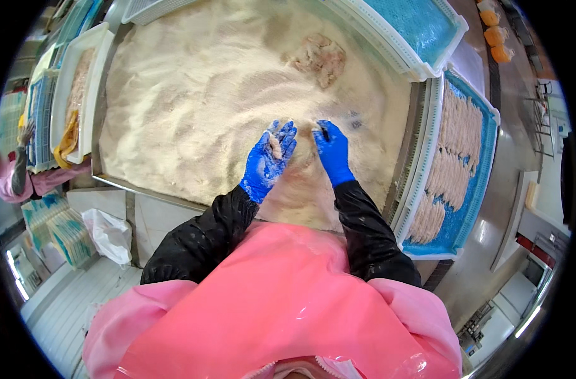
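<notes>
My left hand (261, 172), in a blue glove dusted with crumbs, is turned palm up over the tray's near half. Across its palm and fingers lies a pale, crumb-coated strip (275, 147), apparently meat. Just to the right, my blue-gloved right hand (334, 153) has its fingers curled inward; a pale bit shows at their tips, too small to make out. Beneath both hands spreads a thick bed of pale crumbs (193, 95) in a wide metal-edged tray (149, 194). Farther off, a heap of raw pinkish meat pieces (322, 60) rests on the crumbs.
At the right, a blue-lined basket (461, 237) holds rows of coated strips (451, 177). Another blue-lined basket (420, 28) stands at the far right. On the left is a white tub (59, 120) with a yellow glove or cloth (68, 142); a co-worker's arm (24, 167) shows beyond.
</notes>
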